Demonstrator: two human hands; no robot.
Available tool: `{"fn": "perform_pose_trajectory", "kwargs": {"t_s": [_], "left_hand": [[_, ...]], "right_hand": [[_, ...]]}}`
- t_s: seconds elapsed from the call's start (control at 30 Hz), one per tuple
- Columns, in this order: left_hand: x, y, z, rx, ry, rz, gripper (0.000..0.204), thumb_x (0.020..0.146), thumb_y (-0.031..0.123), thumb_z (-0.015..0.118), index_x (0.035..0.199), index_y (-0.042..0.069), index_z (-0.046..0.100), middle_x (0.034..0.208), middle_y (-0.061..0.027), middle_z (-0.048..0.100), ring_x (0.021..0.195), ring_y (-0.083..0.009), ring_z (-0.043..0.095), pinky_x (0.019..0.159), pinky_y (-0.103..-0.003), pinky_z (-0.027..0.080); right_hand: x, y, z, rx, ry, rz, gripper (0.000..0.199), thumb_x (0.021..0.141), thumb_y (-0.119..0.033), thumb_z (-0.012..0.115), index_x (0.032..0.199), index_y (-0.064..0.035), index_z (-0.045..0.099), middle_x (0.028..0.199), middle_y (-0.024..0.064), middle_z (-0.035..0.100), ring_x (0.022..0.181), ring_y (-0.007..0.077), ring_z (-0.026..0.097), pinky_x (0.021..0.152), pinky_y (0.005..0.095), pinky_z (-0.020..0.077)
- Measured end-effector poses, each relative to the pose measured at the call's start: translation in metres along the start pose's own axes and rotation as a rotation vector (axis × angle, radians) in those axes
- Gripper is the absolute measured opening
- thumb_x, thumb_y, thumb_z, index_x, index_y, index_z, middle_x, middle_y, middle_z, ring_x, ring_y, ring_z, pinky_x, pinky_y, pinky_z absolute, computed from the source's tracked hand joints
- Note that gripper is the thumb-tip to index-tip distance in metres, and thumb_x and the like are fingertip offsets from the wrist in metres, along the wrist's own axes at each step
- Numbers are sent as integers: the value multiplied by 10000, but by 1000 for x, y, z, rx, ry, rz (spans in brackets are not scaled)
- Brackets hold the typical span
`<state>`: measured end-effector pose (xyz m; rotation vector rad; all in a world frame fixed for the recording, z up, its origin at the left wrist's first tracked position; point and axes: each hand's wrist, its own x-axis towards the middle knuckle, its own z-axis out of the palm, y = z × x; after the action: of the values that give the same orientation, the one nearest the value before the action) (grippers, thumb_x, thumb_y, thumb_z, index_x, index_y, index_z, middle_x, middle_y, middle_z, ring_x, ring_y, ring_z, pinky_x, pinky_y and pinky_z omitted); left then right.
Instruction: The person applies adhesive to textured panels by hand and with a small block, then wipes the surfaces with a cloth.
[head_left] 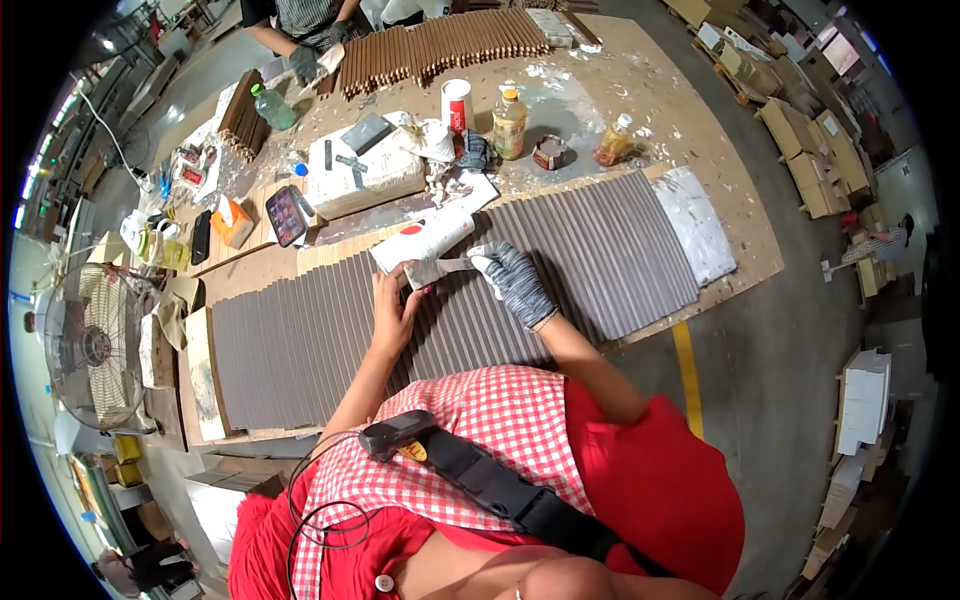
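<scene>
Between my hands is a putty knife (452, 265) with a pale, smeared blade. My right hand (518, 284), in a grey and white knit glove, is closed round its handle end. My bare left hand (393, 308) pinches the wide blade end with its fingertips. Both hands are above a long row of grey-brown grooved strips (330, 335), laid side by side across the near table. Just beyond my left fingers, a white tube-shaped container (425, 241) with a red mark lies on the strips. The gloved fingers partly hide the handle.
Across the table (735, 225), a co-worker's gloved hand (303, 64) is beside brown strips (440, 48). Bottles (509, 124), a white block (365, 180) and a phone (286, 216) stand or lie beyond my row. A fan (97, 345) stands left; a pale block (693, 225) bounds the right end.
</scene>
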<state>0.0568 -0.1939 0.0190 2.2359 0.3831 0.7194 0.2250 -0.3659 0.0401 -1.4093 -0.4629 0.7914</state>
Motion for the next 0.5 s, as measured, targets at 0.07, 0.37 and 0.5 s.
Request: {"fn": "perform_pose_trajectory", "kwargs": {"t_s": [0.07, 0.37, 0.5], "left_hand": [[8, 5, 5, -13, -28, 3, 505, 844, 34, 709, 1314, 49, 525, 1145, -173, 567, 1069, -374, 471, 979, -444, 386], [11, 15, 0, 39, -25, 26, 545, 822, 102, 757, 1318, 79, 532, 1118, -166, 569, 1039, -369, 477, 942, -449, 408], [8, 16, -6, 70, -29, -20, 533, 825, 180, 779, 1294, 69, 553, 1099, -159, 580, 1041, -358, 483, 940, -443, 411]], "right_hand": [[-2, -22, -11, -64, -19, 43, 135, 976, -165, 636, 1085, -89, 663, 901, -22, 647, 756, 60, 524, 692, 244, 478], [68, -23, -88, 135, -69, 35, 93, 989, -184, 612, 1040, -139, 676, 845, -65, 630, 683, 20, 518, 589, 175, 446], [137, -44, -140, -221, 255, -268, 126, 983, -104, 579, 1044, -78, 686, 812, -59, 606, 681, 35, 515, 601, 216, 440]]}}
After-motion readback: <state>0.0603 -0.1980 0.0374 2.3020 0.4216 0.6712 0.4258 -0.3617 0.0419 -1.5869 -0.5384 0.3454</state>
